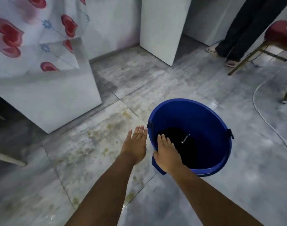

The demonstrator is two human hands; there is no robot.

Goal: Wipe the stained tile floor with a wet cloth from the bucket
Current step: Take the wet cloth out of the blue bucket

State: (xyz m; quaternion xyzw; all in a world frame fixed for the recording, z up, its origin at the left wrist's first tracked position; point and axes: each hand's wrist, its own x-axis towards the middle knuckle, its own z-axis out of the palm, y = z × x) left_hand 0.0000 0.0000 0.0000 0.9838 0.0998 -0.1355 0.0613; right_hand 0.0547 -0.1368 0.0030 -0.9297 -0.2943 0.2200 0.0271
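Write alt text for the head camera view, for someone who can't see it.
A person's right hand rests on a blue cloth draped over the near rim of a blue bucket of dark water. Their open left hand hovers beside it over yellow-stained grey floor tiles.

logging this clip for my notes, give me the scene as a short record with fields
bucket: blue, upright on the floor, dark water inside
cloth: blue, draped over the near rim
right hand: flat on the cloth, fingers straight
left hand: open, beside the bucket, above the stains
stains: yellowish, on the tiles left of the bucket
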